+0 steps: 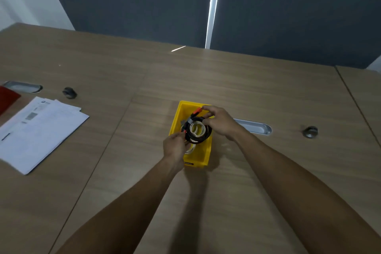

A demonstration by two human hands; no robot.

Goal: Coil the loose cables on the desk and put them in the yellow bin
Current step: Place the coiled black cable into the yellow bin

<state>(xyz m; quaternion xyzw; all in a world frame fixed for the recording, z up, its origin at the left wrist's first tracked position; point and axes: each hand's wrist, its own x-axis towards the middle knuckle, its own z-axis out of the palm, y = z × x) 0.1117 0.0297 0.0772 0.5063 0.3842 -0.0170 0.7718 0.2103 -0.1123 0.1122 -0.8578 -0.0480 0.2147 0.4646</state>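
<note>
The coiled black cable with orange plug ends (198,132) sat over the small yellow plastic bin (181,110), which stood near the middle of the wood-grain laminate desk (268,93). A coiled white cable (196,130) lay inside the black loops, within the bin.

The left hand (175,147) pinched the near-left side of the black coil, fingers curled on it. The right hand (220,122) gripped the far-right side, with its fingertips (206,109) closed near one orange plug.

Probable faults from this position:
- Release before the coil sat below the rim would likely let the loops spring open and spill over the bin wall.
- The coil appeared nearly as wide as the bin; forcing it down could snag the white cable or tip the light bin.
- A loose plug end could hang outside.

The desk carried a stack of white printed papers (41,130) and a red folder (8,99) toward its left edge, a dark computer mouse (69,92) behind them, two oval metal cable ports (255,128), and a round metal grommet (310,131) toward the right edge. Dark grey partition panels (134,2) stood behind the far edge, split by a bright vertical strip (214,6).
</note>
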